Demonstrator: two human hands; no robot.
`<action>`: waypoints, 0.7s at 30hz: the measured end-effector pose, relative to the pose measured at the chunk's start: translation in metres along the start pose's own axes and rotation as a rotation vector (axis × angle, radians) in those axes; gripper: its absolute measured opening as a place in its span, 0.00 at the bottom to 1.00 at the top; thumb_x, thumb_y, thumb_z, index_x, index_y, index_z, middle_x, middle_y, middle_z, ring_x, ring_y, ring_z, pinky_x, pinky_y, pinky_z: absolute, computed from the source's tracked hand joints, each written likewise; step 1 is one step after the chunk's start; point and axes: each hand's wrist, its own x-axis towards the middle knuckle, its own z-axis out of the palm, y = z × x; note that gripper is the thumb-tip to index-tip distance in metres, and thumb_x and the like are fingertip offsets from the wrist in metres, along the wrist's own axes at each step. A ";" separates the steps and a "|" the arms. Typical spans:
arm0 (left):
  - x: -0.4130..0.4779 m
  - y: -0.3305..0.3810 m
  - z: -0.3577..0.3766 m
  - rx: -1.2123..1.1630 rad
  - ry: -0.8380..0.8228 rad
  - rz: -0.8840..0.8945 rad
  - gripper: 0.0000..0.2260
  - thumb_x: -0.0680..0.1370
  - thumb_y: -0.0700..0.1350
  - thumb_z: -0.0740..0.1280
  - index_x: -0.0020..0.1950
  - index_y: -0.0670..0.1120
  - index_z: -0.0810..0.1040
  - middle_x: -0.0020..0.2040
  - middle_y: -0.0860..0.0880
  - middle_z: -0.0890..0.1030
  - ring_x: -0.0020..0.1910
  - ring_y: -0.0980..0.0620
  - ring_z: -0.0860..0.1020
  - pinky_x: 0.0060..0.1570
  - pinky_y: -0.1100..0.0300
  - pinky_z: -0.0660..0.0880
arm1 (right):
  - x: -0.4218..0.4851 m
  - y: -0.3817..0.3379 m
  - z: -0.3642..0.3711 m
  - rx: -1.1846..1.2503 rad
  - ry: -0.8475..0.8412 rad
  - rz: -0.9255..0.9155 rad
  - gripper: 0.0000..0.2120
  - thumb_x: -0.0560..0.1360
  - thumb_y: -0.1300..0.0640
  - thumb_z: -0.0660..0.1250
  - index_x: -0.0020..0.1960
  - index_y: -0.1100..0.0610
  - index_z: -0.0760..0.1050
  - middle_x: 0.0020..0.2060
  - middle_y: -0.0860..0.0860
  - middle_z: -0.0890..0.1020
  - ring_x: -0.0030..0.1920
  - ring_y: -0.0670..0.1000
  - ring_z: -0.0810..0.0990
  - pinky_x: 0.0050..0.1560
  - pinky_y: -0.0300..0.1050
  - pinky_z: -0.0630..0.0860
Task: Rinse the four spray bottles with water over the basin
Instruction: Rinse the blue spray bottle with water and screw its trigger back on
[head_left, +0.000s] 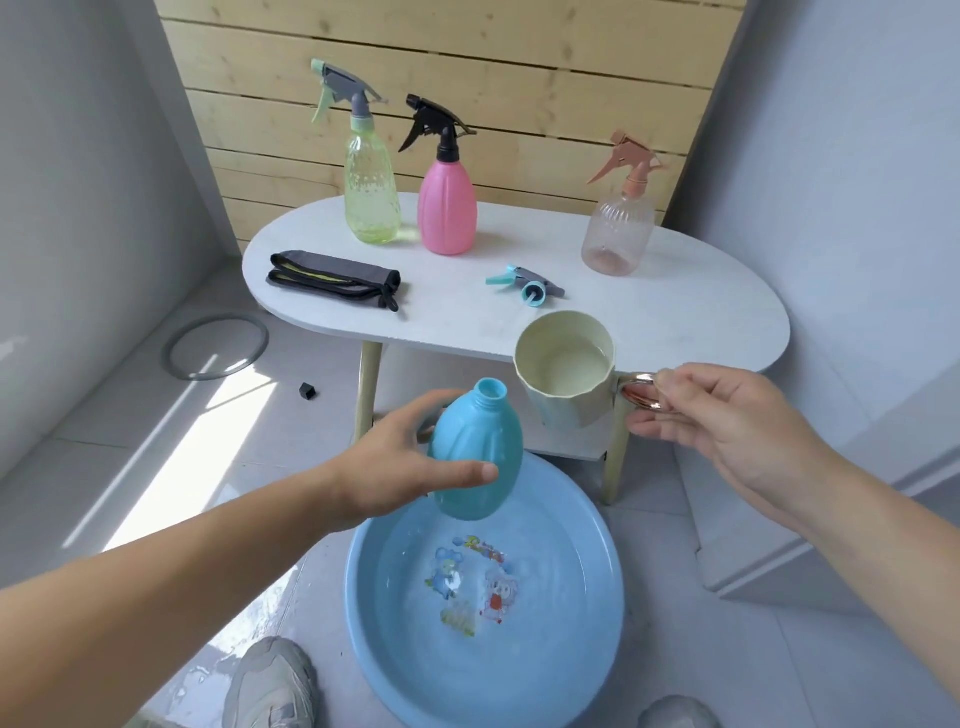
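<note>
My left hand (395, 462) grips a blue bottle (480, 447) with its spray head off, held upright above the far rim of the blue basin (613, 597) on the floor. My right hand (727, 415) pinches the copper handle of a cream cup (566, 374) with water in it, level and just right of the bottle's open neck. The bottle's blue spray head (527, 285) lies on the white table (675, 322). A green bottle (370, 192), a pink bottle (447, 208) and a clear peach bottle (621, 228) stand on the table with spray heads on.
A folded dark cloth (335, 278) lies on the table's left end. A grey ring (215, 347) and a small black cube (308, 391) lie on the tiled floor at left. My shoes (270, 686) stand at the basin's near side. A low white step (831, 519) is at right.
</note>
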 end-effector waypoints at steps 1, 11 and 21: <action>0.000 0.001 0.002 -0.004 -0.005 -0.002 0.33 0.64 0.53 0.82 0.68 0.58 0.77 0.58 0.55 0.85 0.61 0.56 0.82 0.53 0.59 0.81 | 0.000 -0.002 0.001 -0.015 0.002 -0.018 0.14 0.81 0.58 0.63 0.42 0.67 0.77 0.54 0.68 0.82 0.51 0.61 0.85 0.59 0.56 0.80; 0.001 0.001 0.008 -0.031 -0.012 -0.042 0.30 0.67 0.48 0.81 0.68 0.57 0.77 0.55 0.55 0.85 0.57 0.56 0.83 0.45 0.62 0.80 | 0.002 -0.004 0.007 -0.169 0.020 -0.154 0.11 0.80 0.54 0.66 0.43 0.49 0.85 0.44 0.52 0.87 0.49 0.54 0.87 0.62 0.62 0.77; 0.006 -0.002 0.008 -0.033 -0.032 -0.046 0.30 0.70 0.45 0.83 0.69 0.57 0.77 0.58 0.54 0.85 0.60 0.55 0.82 0.50 0.60 0.81 | 0.001 -0.007 0.009 -0.196 0.028 -0.203 0.08 0.80 0.55 0.66 0.47 0.51 0.85 0.52 0.45 0.86 0.49 0.52 0.87 0.61 0.61 0.78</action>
